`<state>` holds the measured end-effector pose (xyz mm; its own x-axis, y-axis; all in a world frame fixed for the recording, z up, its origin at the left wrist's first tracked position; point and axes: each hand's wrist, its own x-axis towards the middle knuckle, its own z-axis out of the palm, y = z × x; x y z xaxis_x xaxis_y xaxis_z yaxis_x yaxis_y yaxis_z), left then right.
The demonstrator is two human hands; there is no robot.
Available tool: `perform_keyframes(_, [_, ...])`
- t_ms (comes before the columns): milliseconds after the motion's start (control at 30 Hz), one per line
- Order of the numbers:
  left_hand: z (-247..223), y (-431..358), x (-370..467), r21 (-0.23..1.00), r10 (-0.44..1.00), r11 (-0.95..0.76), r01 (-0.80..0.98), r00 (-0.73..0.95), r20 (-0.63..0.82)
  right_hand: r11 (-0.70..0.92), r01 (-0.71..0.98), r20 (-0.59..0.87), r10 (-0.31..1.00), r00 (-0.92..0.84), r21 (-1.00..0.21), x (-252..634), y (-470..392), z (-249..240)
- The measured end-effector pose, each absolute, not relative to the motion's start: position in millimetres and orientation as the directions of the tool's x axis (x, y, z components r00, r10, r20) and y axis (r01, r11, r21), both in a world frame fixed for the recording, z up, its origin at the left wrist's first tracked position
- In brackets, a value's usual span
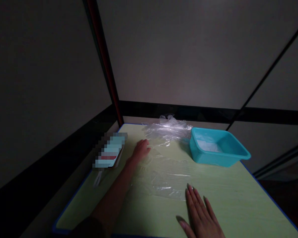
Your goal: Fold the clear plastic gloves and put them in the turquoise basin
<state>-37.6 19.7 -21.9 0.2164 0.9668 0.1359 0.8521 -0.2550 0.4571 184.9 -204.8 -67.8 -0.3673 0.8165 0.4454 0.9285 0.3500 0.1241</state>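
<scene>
Desk (243,198), pale green with blue edging, carries all items. At the near right, the right hand (201,213) lies palm down, fingers extended and thumb spread. Its fingertips are at the right edge of a transparent plastic sheet (170,192), which lies flat mid-desk; contact is unclear. A white strap (97,178) lies at the left, at the near end of a flat object (111,152) obscured by pixelation. The left hand (141,149) is at the sheet's far left, fingers curled; whether it grips the film cannot be told. At the far right, an open teal basin (217,159) stands upright. Contents: flat white material (208,145) on the bottom, toward the left; type indistinct. Crumpled clear plastic (169,128) lies left of the basin, at the desk's far edge.
</scene>
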Motion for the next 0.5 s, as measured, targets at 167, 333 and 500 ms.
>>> perform_keyframes(167, [-28,29,-42,0.503,0.961,-0.273,0.82,0.255,0.107,0.358,0.93,0.429,0.828,-0.36,0.088,189,-202,-77])
perform_keyframes(333, [-28,29,-43,0.611,0.961,-0.272,0.743,0.241,0.135,0.316,0.946,0.465,0.828,-0.314,0.077,182,-204,-69])
perform_keyframes(500, [-18,13,-42,0.714,0.95,-0.311,0.628,0.237,0.206,0.328,0.94,0.467,0.819,-0.333,0.096,179,-205,-59])
